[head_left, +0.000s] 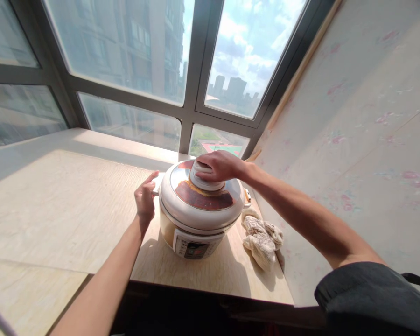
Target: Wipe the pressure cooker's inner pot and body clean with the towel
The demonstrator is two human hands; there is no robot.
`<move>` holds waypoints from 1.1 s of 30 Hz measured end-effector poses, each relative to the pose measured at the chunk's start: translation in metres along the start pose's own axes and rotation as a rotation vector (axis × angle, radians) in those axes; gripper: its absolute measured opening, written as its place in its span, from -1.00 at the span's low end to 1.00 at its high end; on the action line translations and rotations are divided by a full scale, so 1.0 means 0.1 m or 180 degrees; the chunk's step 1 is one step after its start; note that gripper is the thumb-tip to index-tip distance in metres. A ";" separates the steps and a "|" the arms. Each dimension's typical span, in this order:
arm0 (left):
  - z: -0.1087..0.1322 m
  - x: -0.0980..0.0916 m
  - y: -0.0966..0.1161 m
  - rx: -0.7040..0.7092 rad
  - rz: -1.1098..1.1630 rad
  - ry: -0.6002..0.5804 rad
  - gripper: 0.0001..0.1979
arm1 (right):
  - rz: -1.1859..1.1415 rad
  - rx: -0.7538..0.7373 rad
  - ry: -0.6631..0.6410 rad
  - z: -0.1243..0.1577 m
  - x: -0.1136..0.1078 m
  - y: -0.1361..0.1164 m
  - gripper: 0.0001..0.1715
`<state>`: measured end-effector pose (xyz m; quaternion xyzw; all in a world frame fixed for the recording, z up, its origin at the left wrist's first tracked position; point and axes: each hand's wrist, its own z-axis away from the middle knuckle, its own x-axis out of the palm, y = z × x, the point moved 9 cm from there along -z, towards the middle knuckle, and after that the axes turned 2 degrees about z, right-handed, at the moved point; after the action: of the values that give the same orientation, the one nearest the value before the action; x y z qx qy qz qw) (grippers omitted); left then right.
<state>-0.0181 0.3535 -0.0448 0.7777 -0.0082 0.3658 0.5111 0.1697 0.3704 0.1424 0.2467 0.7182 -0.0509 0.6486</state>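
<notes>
A white electric pressure cooker (166, 224) stands upright on the pale sill, its control panel (196, 248) facing me. Its domed lid (171, 198), with a reddish-brown pattern on top, sits on the pot. My right hand (219, 166) is closed around the white knob (205, 181) at the lid's centre. At the pot's left side, my left hand (146, 196) grips the white side handle (158, 182), with fingers wrapped partly out of sight behind it. Just right of the cooker lies a crumpled beige cloth (262, 238).
Large dark-framed windows (189, 93) rise behind the sill (73, 196). A flowered wall (364, 149) borders the right side, close to the cloth. The sill's front edge (210, 290) runs below the cooker, with a dark space beneath.
</notes>
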 end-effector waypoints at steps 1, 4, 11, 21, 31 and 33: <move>0.00 0.00 0.00 0.0026 0.0005 -0.0014 -0.43 | -0.0003 0.0026 -0.0003 -0.01 -0.01 0.00 -0.59; 0.00 0.00 0.01 0.0090 -0.0036 -0.0061 -0.43 | -0.0070 0.0170 -0.0106 0.00 -0.03 0.05 -0.54; 0.05 -0.01 0.02 -0.0059 -0.0013 0.0016 -0.41 | -0.1880 0.1148 0.0419 0.69 -0.10 0.48 -0.16; 0.24 -0.06 0.22 -0.0182 0.0060 0.0470 -0.42 | -0.4319 0.3197 0.1804 1.97 1.22 0.37 -0.27; 0.42 -0.44 0.55 0.0268 -0.0099 0.0823 -0.54 | -0.4485 0.3091 0.1654 1.56 1.08 0.08 -0.35; 0.37 -0.58 0.63 0.0331 -0.0196 0.0939 -0.57 | -0.4212 0.2932 0.1521 1.41 1.05 -0.02 -0.33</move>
<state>-0.0639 0.2727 -0.0360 0.7409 0.1097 0.4601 0.4768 0.2926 0.3436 0.0204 0.0190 0.7402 -0.6552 0.1500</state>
